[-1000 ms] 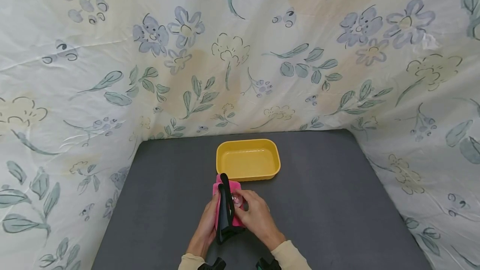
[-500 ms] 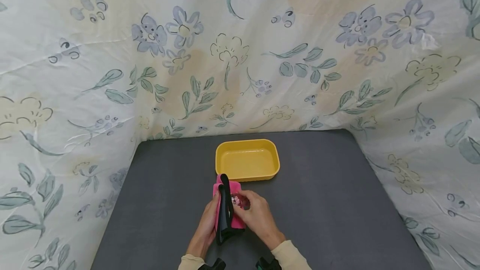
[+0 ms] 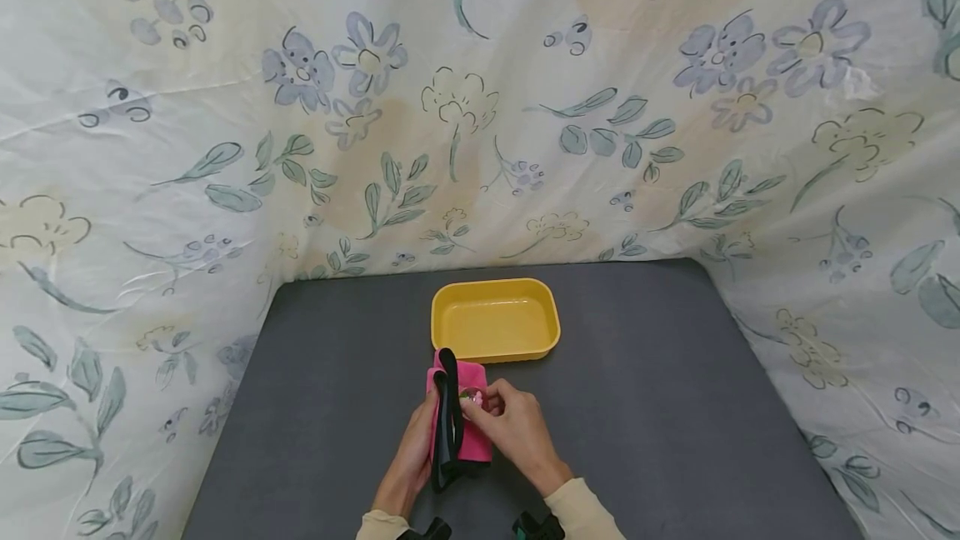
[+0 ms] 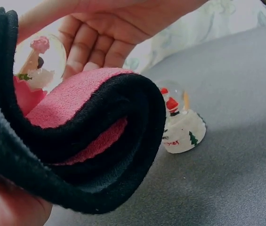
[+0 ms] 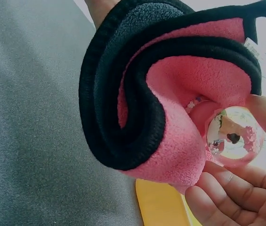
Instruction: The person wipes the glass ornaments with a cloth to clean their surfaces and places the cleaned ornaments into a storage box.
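Flower-printed fabric (image 3: 465,107) hangs on three sides of the grey tabletop (image 3: 637,407) in front of me. At the middle of the work is a small snow globe (image 5: 234,136), its clear dome poking out of a folded cloth (image 5: 180,136), pink on one face and dark on the other, edged in black. Its pink base sits down in the pink fold (only part of it peeks out). The right hand (image 3: 521,432) pinches the globe, thumb at one side of the dome, bent fingers at the other, some touching the cloth. The left hand (image 3: 410,452) grips the cloth from the other side; most of its fingertips are hidden, so I can't tell how they press. Near the bundle, another globe (image 4: 184,132) with a white base and a green tree stands on the tabletop. Just beyond the cloth lies a yellow tray (image 3: 495,323). Cream sleeves (image 3: 583,511) reach the person's wrists.
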A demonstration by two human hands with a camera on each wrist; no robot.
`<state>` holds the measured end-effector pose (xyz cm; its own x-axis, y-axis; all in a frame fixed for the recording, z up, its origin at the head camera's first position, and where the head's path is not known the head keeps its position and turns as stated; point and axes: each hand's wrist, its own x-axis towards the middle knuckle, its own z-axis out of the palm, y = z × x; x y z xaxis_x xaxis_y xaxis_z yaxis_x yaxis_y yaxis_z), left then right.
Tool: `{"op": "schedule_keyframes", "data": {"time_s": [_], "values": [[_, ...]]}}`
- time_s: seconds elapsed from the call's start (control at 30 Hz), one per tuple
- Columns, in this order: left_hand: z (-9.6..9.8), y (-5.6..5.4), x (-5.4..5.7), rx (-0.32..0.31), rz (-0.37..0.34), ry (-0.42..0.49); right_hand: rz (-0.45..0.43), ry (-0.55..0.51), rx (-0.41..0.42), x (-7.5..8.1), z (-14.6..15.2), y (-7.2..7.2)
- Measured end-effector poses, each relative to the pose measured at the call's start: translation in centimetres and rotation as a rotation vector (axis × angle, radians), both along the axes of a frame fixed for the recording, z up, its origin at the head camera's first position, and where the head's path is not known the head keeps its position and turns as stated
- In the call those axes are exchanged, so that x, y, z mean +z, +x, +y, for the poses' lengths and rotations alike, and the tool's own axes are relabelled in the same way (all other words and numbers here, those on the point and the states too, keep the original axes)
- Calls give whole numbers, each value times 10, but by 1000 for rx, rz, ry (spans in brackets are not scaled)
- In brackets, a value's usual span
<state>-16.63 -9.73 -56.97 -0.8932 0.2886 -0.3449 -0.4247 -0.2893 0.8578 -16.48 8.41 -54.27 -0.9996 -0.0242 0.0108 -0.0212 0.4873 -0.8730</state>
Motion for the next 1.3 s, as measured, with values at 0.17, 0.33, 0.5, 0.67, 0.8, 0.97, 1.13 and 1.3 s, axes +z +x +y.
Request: {"op": "schedule_keyframes", "data": {"time_s": [0.17,0.33,0.5,0.67,0.8,0.97,1.13,1.3], "values": [[0,0,0,2,-6,13,-9,-8,5,0,-1,1],[-1,-1,1,15,-11,12,-5,-13,41,0,-2,3],[-2,-2,1,24,2,14,94,93,82,2,-3,6],[-3,-3,0,37,6,22,230,143,136,0,-4,7],[-4,-3,0,42,4,27,298,133,173,-2,-4,6],[-5,-2,0,42,6,32,334,148,192,-1,-4,6],[-5,-1,0,45,7,44,353,161,213,0,-3,6],[-6,0,0,36,10,44,433,161,259,1,-2,7]]}}
